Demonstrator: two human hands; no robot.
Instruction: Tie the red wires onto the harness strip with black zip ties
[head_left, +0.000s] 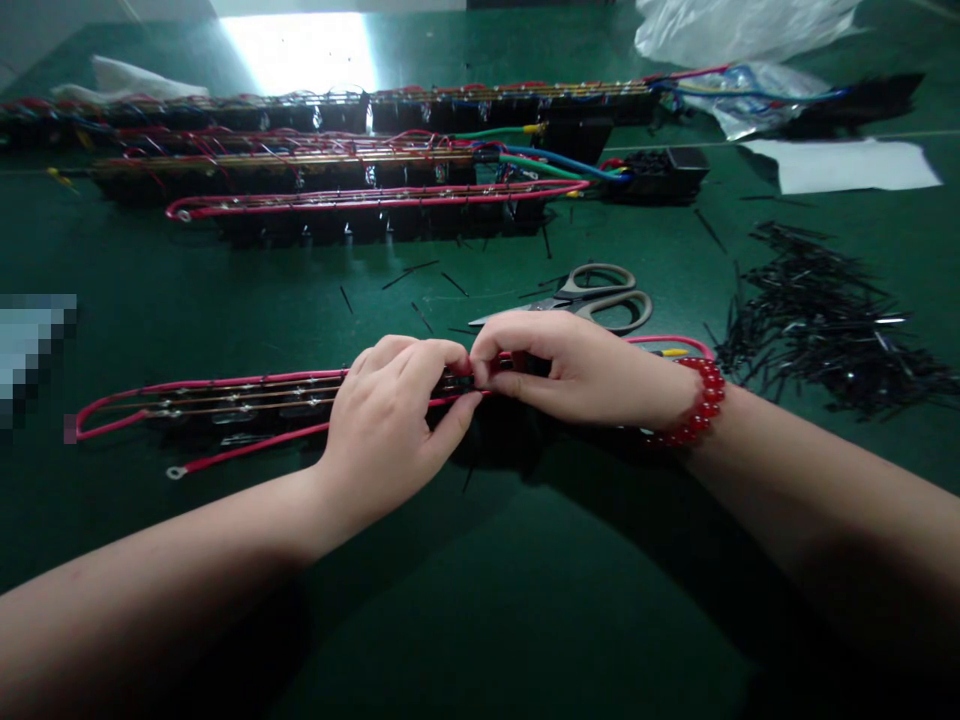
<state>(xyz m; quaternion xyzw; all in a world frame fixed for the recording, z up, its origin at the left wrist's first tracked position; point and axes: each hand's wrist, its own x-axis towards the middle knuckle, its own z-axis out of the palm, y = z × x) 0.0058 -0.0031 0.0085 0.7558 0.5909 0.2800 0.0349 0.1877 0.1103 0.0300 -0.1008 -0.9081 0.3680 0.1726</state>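
Note:
A long strip of black sockets with red wires and bare copper rails (225, 400) lies across the green table in front of me. My left hand (397, 420) is closed on the strip near its middle, fingers curled over the top and thumb underneath. My right hand (570, 365), with a red bead bracelet (697, 400) on the wrist, pinches the same strip just to the right. The two hands' fingertips nearly touch. What sits between the fingertips is hidden.
Grey-handled scissors (592, 297) lie just behind my right hand. A heap of black cable-tie offcuts (817, 320) is at the right. Several finished wired strips (360, 170) are lined up at the back. Clear plastic bags (742, 40) and white paper (847, 165) lie far right.

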